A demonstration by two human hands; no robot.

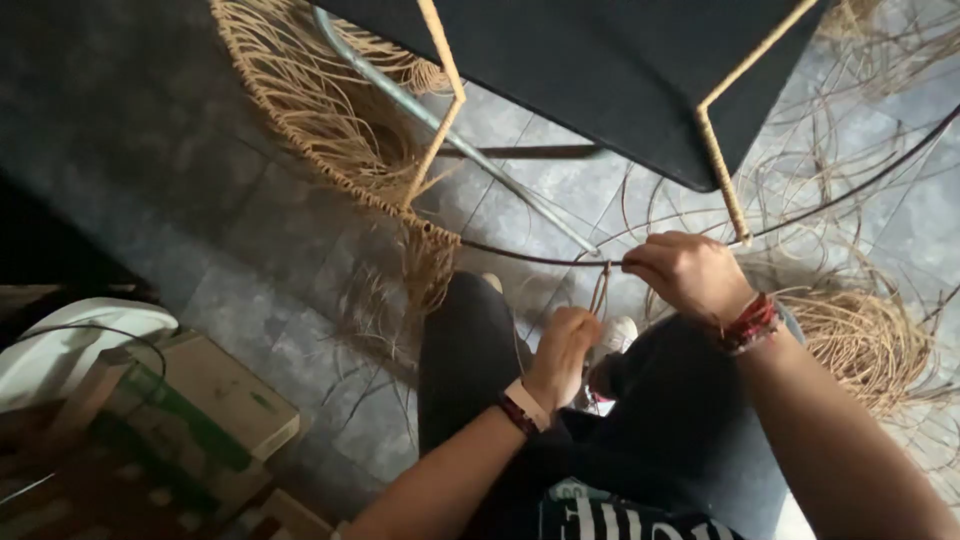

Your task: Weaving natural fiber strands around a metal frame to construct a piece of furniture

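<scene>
A grey tiled floor (250, 250) fills most of the view, dim at the far left. Above it, at the far side, hangs a large black panel (600, 70) edged by a frame of rods wrapped in pale fibre (720, 170), with a bare grey metal tube (440, 125) slanting down under it. To the far left of the panel a half-woven rattan piece (330, 120) curves round, loose ends hanging from its rim. A thin dark hoop rod (520, 258) runs from that weaving across the middle and rises to the far right. Loose rattan strands (860, 340) lie in a tangled coil on the floor at the right. At the near left sit a cardboard box with green marking (200, 400) and a white rounded object (70, 345) beside it.

The person's dark-trousered legs (470, 370) occupy the near centre, a light shoe (615, 335) between them.

The right hand (690, 275), a red beaded band at its wrist, is closed in a pinch on the hoop rod where a rattan strand (602, 285) is tied round it. The left hand (562, 350), nearer and lower, with a watch-like band at its wrist, is curled shut just below the hanging strand; whether it grips the strand's end cannot be told.
</scene>
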